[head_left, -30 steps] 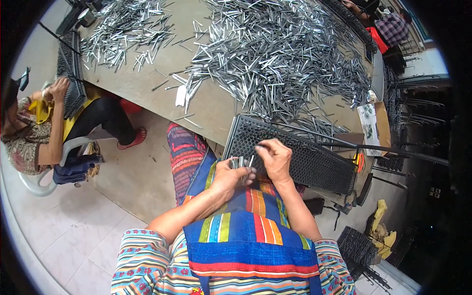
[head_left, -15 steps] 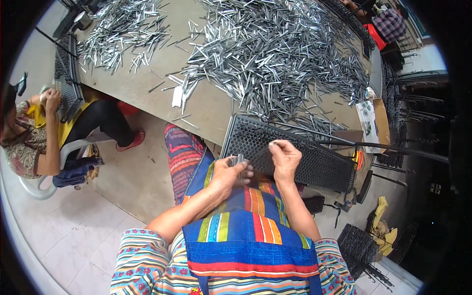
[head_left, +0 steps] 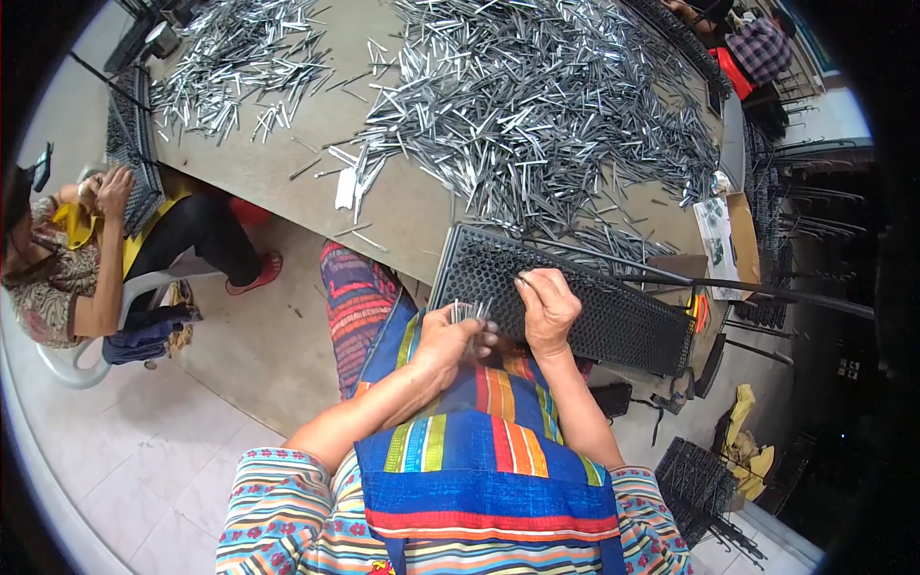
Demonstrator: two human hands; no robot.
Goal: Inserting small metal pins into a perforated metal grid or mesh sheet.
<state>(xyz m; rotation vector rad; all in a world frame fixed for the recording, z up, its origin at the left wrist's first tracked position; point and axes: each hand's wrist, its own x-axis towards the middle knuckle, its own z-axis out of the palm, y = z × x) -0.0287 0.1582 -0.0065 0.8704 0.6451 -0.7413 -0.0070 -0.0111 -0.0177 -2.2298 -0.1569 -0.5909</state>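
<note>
My left hand point(head_left: 441, 345) is closed around a bunch of thin metal strips point(head_left: 470, 311), their ends standing up above the fingers. Beside it, my right hand point(head_left: 549, 316) pinches a small dark metal piece point(head_left: 520, 280) at the fingertips; most of it is hidden. That pinch is just over a black perforated rack point(head_left: 623, 321), a long panel full of small holes that leans against the table edge near my lap. Across the table lies a large pile of loose metal strips point(head_left: 537, 115), reaching close to the rack's far edge.
A second heap of strips point(head_left: 240, 72) lies at the far left of the table point(head_left: 402, 216). A dark rod point(head_left: 786, 292) crosses at right, near an open carton point(head_left: 743, 240). On the left a seated co-worker point(head_left: 72, 259) handles another rack point(head_left: 134, 144). Wire racks point(head_left: 695, 479) stand at lower right.
My right hand has shifted slightly left and down along the rack. The strips in my left hand now fan out more. The co-worker's hands have moved too.
</note>
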